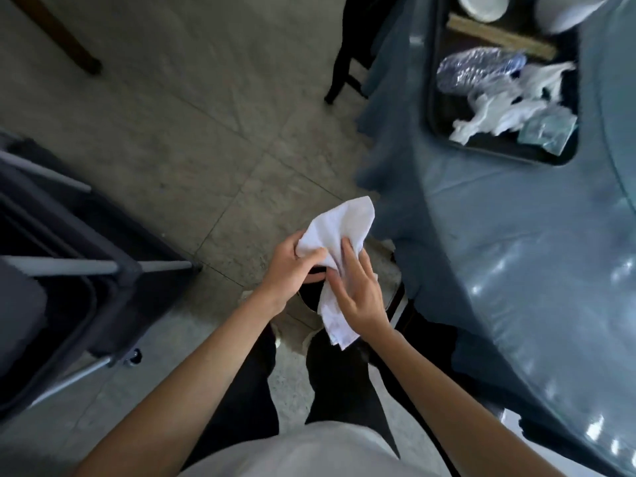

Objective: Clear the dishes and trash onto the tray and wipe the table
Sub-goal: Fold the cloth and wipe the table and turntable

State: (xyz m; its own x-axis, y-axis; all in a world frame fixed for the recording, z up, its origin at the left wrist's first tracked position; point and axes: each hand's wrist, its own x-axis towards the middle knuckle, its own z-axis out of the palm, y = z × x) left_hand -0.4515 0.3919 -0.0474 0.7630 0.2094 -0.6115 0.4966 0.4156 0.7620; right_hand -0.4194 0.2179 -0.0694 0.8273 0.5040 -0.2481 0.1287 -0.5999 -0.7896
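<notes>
A white cloth [339, 223] hangs between both hands over the floor, left of the table. My left hand [292, 270] grips its upper part with thumb and curled fingers. My right hand [358, 289] lies against the cloth with fingers spread, its thumb behind the fabric. On the blue-covered table [509, 256] at the upper right sits a black tray [435, 98]. The tray holds a crushed plastic bottle [478, 68], crumpled white tissues [509, 108], clear wrappers [547, 132], chopsticks [499, 37] and white dishes [481, 5].
A dark cart with metal rails [69, 266] stands at the left. A black chair [347, 60] is by the table's far edge, and a wooden leg [58, 36] shows at the top left. Grey tiled floor [189, 132] lies between them.
</notes>
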